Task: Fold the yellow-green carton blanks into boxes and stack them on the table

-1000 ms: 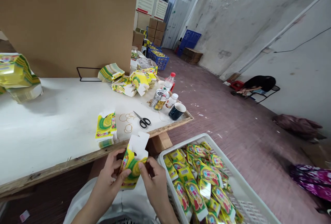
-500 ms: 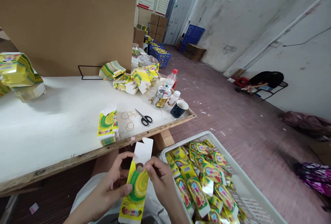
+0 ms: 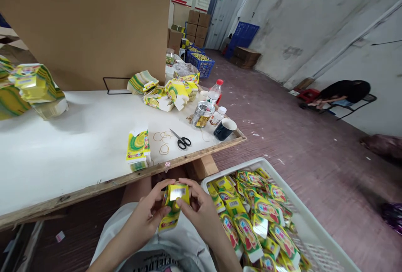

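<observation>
Above my lap, both hands hold one small yellow-and-green carton point(image 3: 169, 222), its barcoded end flap folded down toward me. My left hand point(image 3: 150, 209) grips the carton's left side, thumb across its front. On the other side my right hand point(image 3: 197, 207) is closed round it, with the thumb pressing by the flap. A stack of flat cartons point(image 3: 137, 146) lies at the table's front edge. To my right, a white plastic crate point(image 3: 314, 217) holds many folded yellow cartons point(image 3: 246, 232).
On the white table point(image 3: 94, 138) lie black-handled scissors point(image 3: 182, 141) and rubber bands point(image 3: 163, 150). A dark mug point(image 3: 225, 129), a jar point(image 3: 202, 115) and a bottle point(image 3: 215, 92) stand at its right corner. A person point(image 3: 342, 92) sits bent over by the far wall.
The carton's long white end flap, upright before, is now folded over, showing a barcode. The carton has tilted and both hands have drawn together around its top.
</observation>
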The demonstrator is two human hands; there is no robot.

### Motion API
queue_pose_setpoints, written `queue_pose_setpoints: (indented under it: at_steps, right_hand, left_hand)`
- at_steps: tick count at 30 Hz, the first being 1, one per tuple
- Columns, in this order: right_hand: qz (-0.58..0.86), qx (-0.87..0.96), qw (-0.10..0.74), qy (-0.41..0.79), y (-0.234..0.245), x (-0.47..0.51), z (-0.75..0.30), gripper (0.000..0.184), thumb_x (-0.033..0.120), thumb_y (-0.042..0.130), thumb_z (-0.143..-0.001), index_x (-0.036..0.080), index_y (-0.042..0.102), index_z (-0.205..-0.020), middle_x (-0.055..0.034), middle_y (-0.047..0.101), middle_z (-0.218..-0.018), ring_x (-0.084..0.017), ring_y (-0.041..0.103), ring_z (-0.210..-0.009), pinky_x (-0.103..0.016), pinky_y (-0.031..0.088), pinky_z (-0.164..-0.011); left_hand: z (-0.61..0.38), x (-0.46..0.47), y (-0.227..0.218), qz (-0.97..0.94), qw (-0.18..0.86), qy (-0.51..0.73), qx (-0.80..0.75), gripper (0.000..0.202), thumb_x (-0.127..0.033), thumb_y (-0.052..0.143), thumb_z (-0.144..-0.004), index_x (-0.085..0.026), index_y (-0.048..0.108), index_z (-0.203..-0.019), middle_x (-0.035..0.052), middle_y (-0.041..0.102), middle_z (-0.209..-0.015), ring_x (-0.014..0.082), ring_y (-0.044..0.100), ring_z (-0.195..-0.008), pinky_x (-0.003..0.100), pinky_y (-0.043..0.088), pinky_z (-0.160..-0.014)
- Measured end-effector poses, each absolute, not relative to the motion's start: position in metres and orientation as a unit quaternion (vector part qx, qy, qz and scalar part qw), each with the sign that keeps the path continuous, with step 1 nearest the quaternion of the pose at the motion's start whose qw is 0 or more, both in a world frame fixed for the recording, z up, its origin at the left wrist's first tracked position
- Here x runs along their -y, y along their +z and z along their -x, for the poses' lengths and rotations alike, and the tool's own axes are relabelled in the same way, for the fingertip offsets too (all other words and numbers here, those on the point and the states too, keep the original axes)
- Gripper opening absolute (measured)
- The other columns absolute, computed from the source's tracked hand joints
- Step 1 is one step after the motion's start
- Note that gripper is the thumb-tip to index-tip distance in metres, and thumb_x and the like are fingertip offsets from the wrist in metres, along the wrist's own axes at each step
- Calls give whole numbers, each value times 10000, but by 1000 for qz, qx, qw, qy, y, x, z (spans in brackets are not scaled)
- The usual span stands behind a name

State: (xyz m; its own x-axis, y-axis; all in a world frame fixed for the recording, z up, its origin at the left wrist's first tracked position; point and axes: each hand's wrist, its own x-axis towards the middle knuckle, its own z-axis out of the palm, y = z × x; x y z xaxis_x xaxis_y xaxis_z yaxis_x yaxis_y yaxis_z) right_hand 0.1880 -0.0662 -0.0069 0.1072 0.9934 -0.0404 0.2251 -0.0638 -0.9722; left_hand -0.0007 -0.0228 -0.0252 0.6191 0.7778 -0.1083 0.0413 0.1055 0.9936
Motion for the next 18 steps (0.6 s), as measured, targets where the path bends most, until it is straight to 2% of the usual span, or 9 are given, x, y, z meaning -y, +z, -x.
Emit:
queue_pose_setpoints:
  at_steps: [2, 4, 7, 9, 11, 13, 16, 18]
  right_hand:
    - [620, 511, 423, 419, -9, 65, -186, 378, 272, 687, -840, 223, 633, -1211, 31, 675, -699, -134, 526, -543, -225, 398, -516]
    - [644, 511, 408, 398, -12, 64, -184, 319, 270, 660, -848, 212, 629, -1160, 78, 557, -566, -125, 460, -501, -222, 349, -507]
    - [655, 517, 395, 384, -12, 62, -182, 369, 301, 681, -844, 191, 620, -1190, 125, 394, -483, -116, 375, -461, -226, 291, -495]
    - [644, 523, 400, 389, -11, 63, -182, 426, 346, 701, -846, 183, 620, -1232, 128, 374, -482, -115, 355, -457, -229, 287, -489]
    - [634, 529, 418, 379, -11, 65, -181, 422, 394, 675, -879, 190, 638, -1246, 102, 434, -511, -124, 396, -478, -232, 332, -499]
    - [628, 534, 438, 359, -15, 69, -181, 408, 415, 638, -906, 206, 649, -1257, 33, 598, -651, -145, 517, -568, -241, 428, -560]
    - [666, 522, 431, 313, -25, 75, -196, 408, 467, 659, -877, 229, 677, -1208, -43, 725, -887, -177, 647, -704, -269, 527, -644]
    - [723, 490, 412, 260, -30, 79, -225, 434, 532, 661, -857, 211, 696, -1147, -47, 739, -840, -188, 667, -669, -287, 548, -623]
  left_hand:
    - [0, 23, -23, -590, 687, 279, -318, 501, -335, 596, -945, -258, 436, -1413, 121, 612, -1383, 245, 631, -1193, 350, 489, -1016]
    - [0, 23, -20, -558, 722, 279, -300, 532, -351, 617, -936, -259, 405, -1415, 128, 614, -1377, 247, 639, -1192, 353, 497, -1002]
    - [-1, 21, -16, -494, 769, 285, -289, 624, -359, 706, -879, -244, 369, -1391, 118, 727, -1168, 249, 715, -1048, 345, 544, -894]
    - [-3, 19, -15, -462, 783, 293, -295, 647, -346, 765, -832, -240, 389, -1348, 96, 758, -1068, 243, 741, -971, 332, 558, -843]
    - [-6, 20, -15, -449, 787, 298, -302, 642, -338, 787, -811, -243, 410, -1322, 89, 766, -1052, 238, 753, -937, 327, 568, -823]
    - [-10, 22, -16, -456, 782, 300, -300, 640, -345, 778, -819, -246, 412, -1335, 99, 770, -1068, 247, 758, -948, 345, 581, -831]
    - [-15, 23, -18, -501, 760, 288, -298, 685, -352, 731, -856, -261, 360, -1424, 136, 748, -1180, 279, 736, -1065, 408, 593, -896]
    - [-13, 21, -20, -555, 711, 292, -318, 706, -347, 702, -875, -283, 333, -1473, 146, 688, -1320, 283, 678, -1196, 452, 557, -1003]
